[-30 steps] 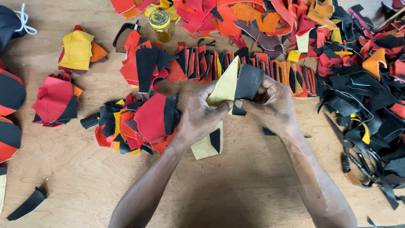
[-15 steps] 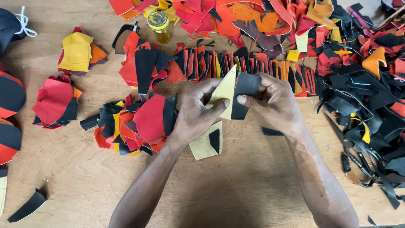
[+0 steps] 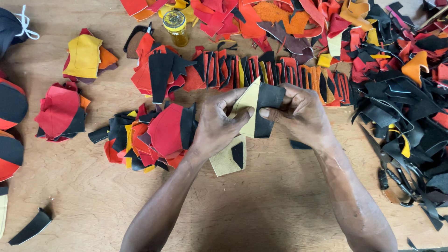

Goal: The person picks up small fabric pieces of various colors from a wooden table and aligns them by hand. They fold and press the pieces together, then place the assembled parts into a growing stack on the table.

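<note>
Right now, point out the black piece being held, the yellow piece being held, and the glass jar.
black piece (image 3: 268,100): head view, upper part, above the right thumb.
yellow piece (image 3: 249,95): head view, bare upper face between the hands.
glass jar (image 3: 175,21): head view, yellow lid.

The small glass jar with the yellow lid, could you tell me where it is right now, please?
In the head view, the jar stands on the wooden table near the top edge, left of centre, beside the red scraps, above the left hand.
</note>
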